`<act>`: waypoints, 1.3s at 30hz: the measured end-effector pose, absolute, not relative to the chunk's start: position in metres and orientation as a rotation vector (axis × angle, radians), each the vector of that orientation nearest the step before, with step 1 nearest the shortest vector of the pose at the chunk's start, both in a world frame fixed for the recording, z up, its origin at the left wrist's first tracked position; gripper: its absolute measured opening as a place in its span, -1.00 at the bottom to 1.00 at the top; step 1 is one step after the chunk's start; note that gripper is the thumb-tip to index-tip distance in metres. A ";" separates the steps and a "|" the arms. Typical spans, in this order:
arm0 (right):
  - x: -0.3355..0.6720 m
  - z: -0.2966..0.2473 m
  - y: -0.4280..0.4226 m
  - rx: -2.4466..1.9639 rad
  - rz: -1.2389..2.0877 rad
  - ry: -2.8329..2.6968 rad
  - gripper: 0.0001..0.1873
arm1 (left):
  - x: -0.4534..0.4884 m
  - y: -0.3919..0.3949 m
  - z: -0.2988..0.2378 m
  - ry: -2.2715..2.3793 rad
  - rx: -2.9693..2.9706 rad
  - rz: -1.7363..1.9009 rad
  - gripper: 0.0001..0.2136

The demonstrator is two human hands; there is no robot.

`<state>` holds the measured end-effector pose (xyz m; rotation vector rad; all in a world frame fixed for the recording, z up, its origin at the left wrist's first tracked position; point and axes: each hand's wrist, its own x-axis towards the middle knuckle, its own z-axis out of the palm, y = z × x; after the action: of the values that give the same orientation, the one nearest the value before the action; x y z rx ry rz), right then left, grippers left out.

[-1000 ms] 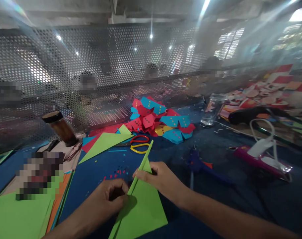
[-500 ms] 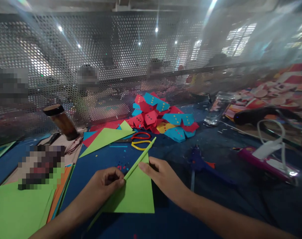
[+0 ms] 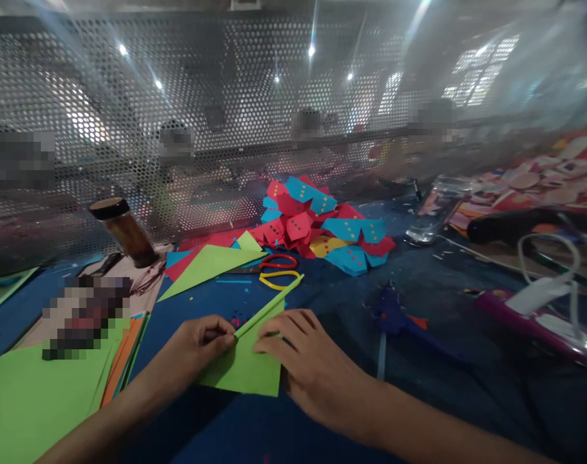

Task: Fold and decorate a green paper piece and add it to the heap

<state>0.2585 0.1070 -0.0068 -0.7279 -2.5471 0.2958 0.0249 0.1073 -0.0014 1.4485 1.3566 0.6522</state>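
A light green sheet of paper (image 3: 254,374) is held just above the blue tabletop, its upper left edge rolled into a thin tube. My left hand (image 3: 200,345) pinches the lower part of the roll between thumb and fingers. On the right side of the sheet, my right hand (image 3: 315,367) is closed with bent fingers over the paper; its thumb is mostly hidden. Just beyond the roll's tip lie scissors (image 3: 279,280) with red and yellow handles. A cut green paper triangle (image 3: 203,264) rests left of them.
Red and blue folded paper pieces (image 3: 300,222) are heaped at the back. A glue gun (image 3: 394,316) and a purple device (image 3: 535,319) lie right. Green sheets (image 3: 37,393) are stacked left, near a brown jar (image 3: 129,235). A clear container (image 3: 433,209) stands behind.
My right hand has shifted from pinching beside the roll to curling its fingers over the sheet lower down. The paper's lower edge has lifted; the left hand keeps its pinch.
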 end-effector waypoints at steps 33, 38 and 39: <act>0.247 -0.021 0.101 -0.789 0.552 -2.613 -0.81 | 0.034 0.048 -0.026 1.513 2.289 0.773 -0.90; 0.247 -0.020 0.100 -0.838 0.584 -2.611 -0.91 | 0.030 0.038 -0.025 1.393 2.554 0.724 -0.76; 0.247 -0.020 0.100 -0.848 0.595 -2.612 -0.93 | 0.029 0.037 -0.026 1.372 2.609 0.725 -0.72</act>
<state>0.2473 0.0996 -0.0202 -0.8485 -2.6117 0.5945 0.0291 0.0367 -0.0258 2.6090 1.3721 0.7248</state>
